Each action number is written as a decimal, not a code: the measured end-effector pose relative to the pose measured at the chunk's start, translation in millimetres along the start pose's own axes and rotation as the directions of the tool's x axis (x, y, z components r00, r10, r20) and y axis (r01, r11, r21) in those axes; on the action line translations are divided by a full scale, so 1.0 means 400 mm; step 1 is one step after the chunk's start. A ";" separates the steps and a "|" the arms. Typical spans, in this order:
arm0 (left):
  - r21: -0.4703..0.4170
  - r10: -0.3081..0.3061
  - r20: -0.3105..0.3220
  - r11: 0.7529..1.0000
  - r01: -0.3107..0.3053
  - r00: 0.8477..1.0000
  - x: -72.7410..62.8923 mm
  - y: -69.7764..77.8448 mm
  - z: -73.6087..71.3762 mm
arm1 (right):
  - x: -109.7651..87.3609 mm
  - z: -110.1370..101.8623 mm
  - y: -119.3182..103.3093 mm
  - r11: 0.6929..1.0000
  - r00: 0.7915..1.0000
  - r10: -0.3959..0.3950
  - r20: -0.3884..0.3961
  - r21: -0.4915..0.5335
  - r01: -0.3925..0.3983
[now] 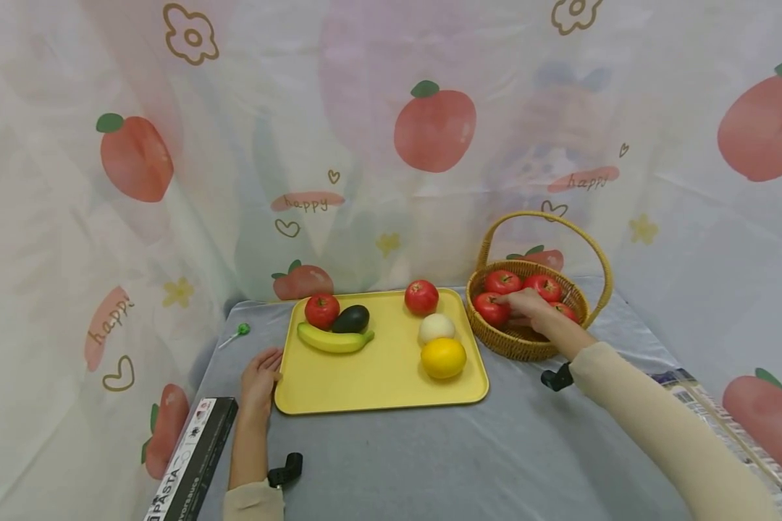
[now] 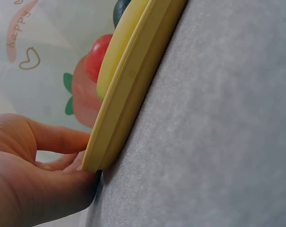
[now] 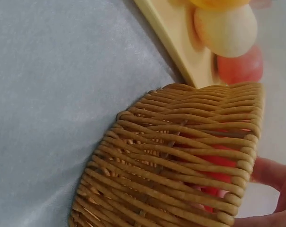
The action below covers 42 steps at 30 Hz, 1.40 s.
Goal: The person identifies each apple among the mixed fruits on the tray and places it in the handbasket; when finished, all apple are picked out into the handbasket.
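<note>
At the left edge of the yellow tray [image 1: 378,391], my left hand [image 1: 259,380] pinches the rim between thumb and fingers, seen close in the left wrist view. My right hand [image 1: 533,311] reaches into the wicker basket [image 1: 518,349] and holds the front-left red apple [image 1: 491,311]; the weave partly hides its fingertips in the right wrist view. More red apples [image 1: 543,287] lie around it in the basket. On the tray's left are a red apple [image 1: 322,310], an avocado [image 1: 351,319] and a banana [image 1: 334,339]. On its right are a red fruit [image 1: 421,297], a pale round fruit [image 1: 437,329] and a yellow lemon [image 1: 443,358].
A green lollipop [image 1: 242,329] lies left of the tray on the grey cloth [image 1: 391,463]. A black-and-white pasta box [image 1: 195,456] sits at the left front. The basket's tall handle [image 1: 602,264] arches above the right forearm. A printed curtain [image 1: 365,145] hangs behind.
</note>
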<state>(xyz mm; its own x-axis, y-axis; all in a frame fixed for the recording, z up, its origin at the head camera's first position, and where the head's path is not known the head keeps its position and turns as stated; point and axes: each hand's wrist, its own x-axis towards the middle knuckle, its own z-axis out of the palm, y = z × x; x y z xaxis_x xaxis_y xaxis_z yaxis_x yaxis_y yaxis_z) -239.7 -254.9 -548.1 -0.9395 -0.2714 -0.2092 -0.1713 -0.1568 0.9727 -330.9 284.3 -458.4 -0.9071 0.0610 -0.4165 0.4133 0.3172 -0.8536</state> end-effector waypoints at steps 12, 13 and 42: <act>0.007 -0.008 0.007 1.000 0.008 1.000 -0.003 0.010 -0.009 | -0.048 0.003 -0.048 0.985 0.987 -0.156 -0.041 -0.074 0.153; 0.008 -0.007 0.009 1.000 0.007 1.000 -0.003 0.010 -0.009 | -0.051 0.005 -0.055 0.983 0.984 -0.174 -0.033 -0.067 0.171; 0.008 0.002 0.021 1.000 -0.002 1.000 -0.008 0.004 -0.001 | -0.016 0.170 -0.193 0.970 0.946 -0.189 0.264 0.200 0.138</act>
<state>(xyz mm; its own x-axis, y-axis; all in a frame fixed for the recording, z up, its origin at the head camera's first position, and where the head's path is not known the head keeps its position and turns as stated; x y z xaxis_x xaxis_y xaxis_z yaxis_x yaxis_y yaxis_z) -236.8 -254.6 -545.9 -0.9460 -0.2514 -0.2048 -0.1713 -0.1486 0.9739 -351.4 195.2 -411.2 -0.9151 -0.2518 -0.3150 0.2914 0.1272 -0.9481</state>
